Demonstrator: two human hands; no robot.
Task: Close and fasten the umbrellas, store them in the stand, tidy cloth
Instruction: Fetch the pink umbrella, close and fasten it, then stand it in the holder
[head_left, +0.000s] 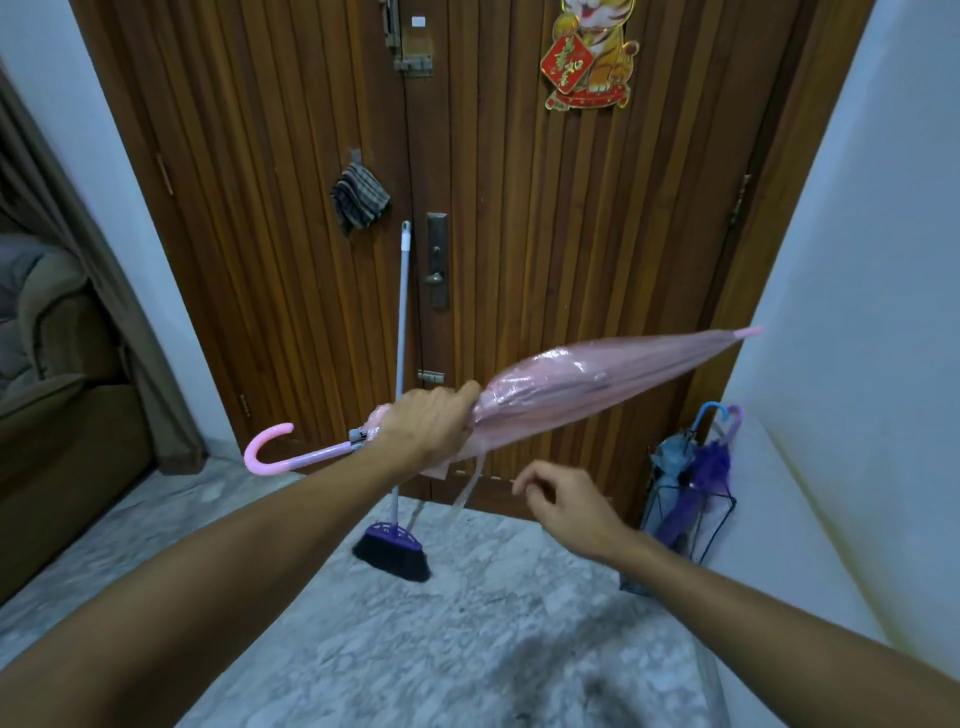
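Head cam shows the pink umbrella (587, 387) folded and held roughly level in front of the wooden door (545, 208), curved handle pointing left. Left hand (428, 423) has its fingers wrapped tight round the bunched canopy near the handle end. Its strap (467, 486) dangles loose underneath, with the right hand (563, 501) just beside it, fingers half curled and holding nothing. I'd keep the canopy twisted snug, then wrap the strap firmly before snapping it. Umbrella stand (685, 512) sits in the right corner, two umbrellas in already.
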